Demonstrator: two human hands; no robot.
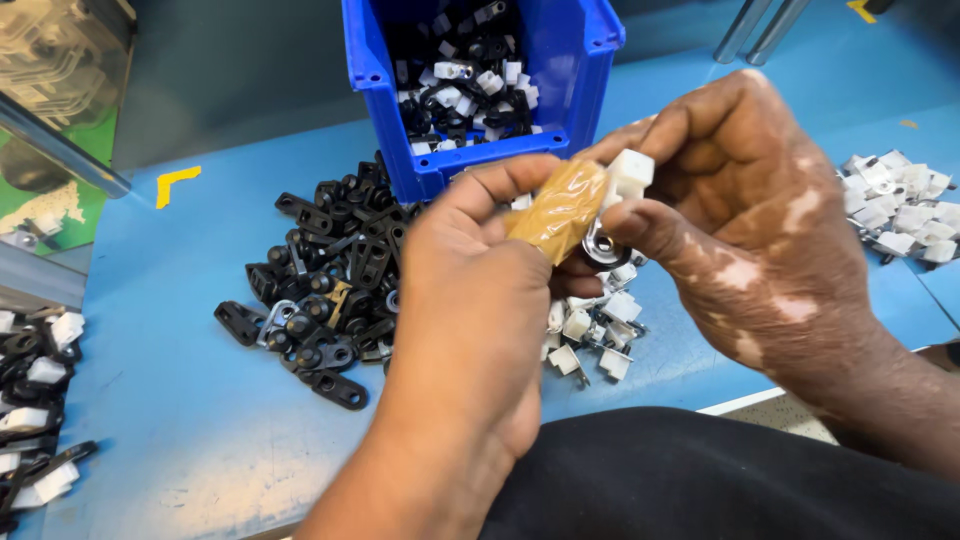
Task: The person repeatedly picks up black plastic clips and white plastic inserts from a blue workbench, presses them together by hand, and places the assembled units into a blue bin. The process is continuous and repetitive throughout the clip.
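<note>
My left hand [470, 300] and my right hand [740, 210] meet over the blue table, both pinching one small assembly. The right fingers grip a white plastic block [630, 175] joined to a small metal ring piece [603, 248]. A finger of my left hand wears a tan rubber cot [560, 208] that presses against this part. Below the hands lies a small heap of white plastic pieces with metal clips [595, 335]. To the left of my left hand sits a pile of black plastic parts [330, 280].
A blue bin [575, 60] holding mixed black and white parts stands at the back. More white pieces [905, 205] lie at the right edge, assembled black-and-white parts [35, 400] at the left edge. A yellow corner mark [175, 183] is on the table [180, 420].
</note>
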